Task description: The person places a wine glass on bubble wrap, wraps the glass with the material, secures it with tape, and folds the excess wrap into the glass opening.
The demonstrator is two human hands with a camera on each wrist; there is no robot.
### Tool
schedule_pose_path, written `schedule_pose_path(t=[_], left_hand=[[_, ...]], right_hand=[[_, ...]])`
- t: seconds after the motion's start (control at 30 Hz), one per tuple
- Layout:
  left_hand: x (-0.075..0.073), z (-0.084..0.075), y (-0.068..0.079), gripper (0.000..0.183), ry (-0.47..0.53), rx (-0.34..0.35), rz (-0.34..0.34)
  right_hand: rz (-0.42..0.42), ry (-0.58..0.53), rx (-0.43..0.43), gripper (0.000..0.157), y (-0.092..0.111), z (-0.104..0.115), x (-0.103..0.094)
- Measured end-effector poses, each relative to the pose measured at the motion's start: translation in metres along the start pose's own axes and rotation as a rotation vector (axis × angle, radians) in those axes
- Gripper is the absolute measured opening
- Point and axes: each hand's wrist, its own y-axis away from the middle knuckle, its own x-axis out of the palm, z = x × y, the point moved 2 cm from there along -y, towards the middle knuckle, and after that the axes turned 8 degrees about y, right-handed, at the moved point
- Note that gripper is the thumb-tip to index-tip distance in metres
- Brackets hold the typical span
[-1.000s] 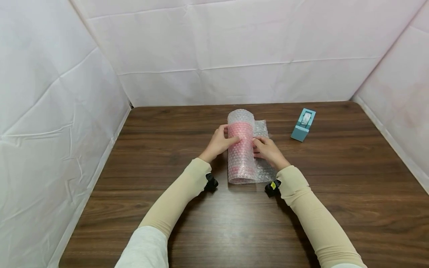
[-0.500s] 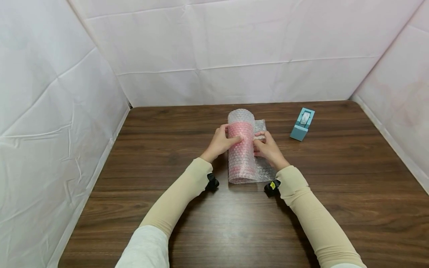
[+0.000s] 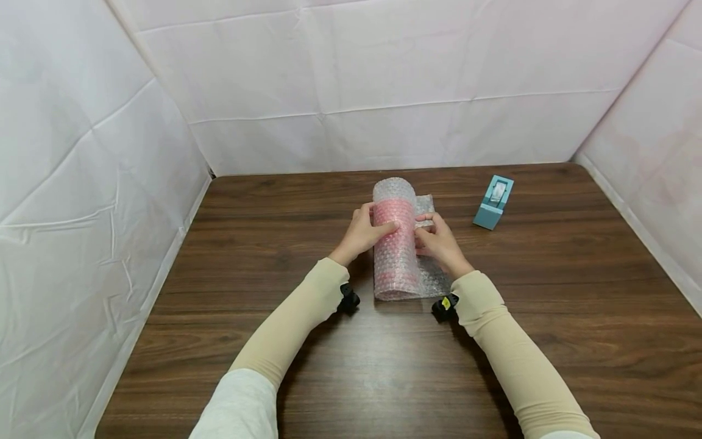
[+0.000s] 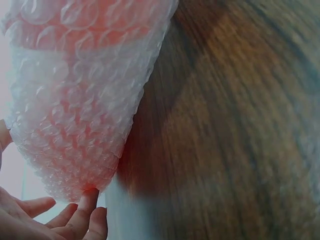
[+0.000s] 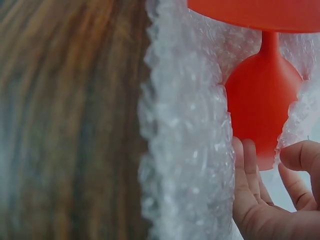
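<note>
A roll of bubble wrap (image 3: 396, 262) lies on the table around a red goblet, its pink tint showing through in the head view. Seen from the right wrist, the red goblet (image 5: 261, 97) has its bowl, stem and round base exposed inside the wrap's open side. My left hand (image 3: 363, 233) grips the roll from the left, thumb on top and fingers down its side. On the right side, my right hand (image 3: 439, 244) pinches the wrap's edge with the thumb, while other fingers lie against the goblet and the index finger stands apart. A flat tail of wrap (image 3: 430, 279) extends under that hand.
A blue tape dispenser (image 3: 493, 203) stands on the brown wooden table (image 3: 263, 225) at the back right. White cloth walls (image 3: 395, 134) enclose the back and both sides. Black wrist cameras (image 3: 348, 299) hang below the sleeves.
My right index finger has lifted away from the others and spread toward the back of the wrap. The left hand and the roll stay nearly in place.
</note>
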Motion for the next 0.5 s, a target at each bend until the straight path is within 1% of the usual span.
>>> schedule_pose_path(t=[0.17,0.37,0.5], left_hand=[[0.0019,-0.0006,-0.0006,0.082,-0.004,0.000,-0.001],[0.0034,-0.0027,0.0011,0.083,-0.009,0.009,0.001],[0.0038,-0.0027,0.0005,0.083,-0.014,0.018,0.004]], right_hand=[[-0.014,0.003,-0.012,0.037,0.0020,-0.0001,-0.0039],[-0.013,0.030,0.012,0.039,0.0033,-0.0009,-0.0076],[0.003,0.055,0.017,0.045,0.0037,-0.0009,-0.0084]])
